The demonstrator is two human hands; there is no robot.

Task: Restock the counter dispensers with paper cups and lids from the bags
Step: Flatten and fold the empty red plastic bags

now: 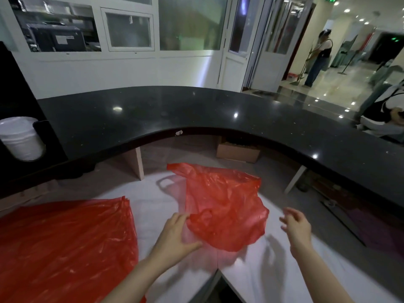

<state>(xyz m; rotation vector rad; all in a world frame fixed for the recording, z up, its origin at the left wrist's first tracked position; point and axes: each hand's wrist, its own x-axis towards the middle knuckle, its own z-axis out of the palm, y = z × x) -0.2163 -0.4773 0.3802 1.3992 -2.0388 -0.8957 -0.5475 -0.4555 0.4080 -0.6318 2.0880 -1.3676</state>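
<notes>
1. The black counter (196,110) is curving across the view.
2. Below it, a flat red bag (65,243) is lying far left of a crumpled red bag (225,211), apparently emptied.
3. White lids (19,138) are sitting in the counter's left dispenser (43,136); no cups are showing.
4. The left hand (177,235) is pinching the crumpled bag; the right hand (296,226) is hovering beside it, fingers spread, holding nothing.

A white tabletop (153,206) carries two red plastic bags: a crumpled bag (225,206) near its middle and a flat bag (65,243) spread at its left. Behind it, the curved black counter (175,110) holds a black dispenser (13,101) at its left end.
</notes>
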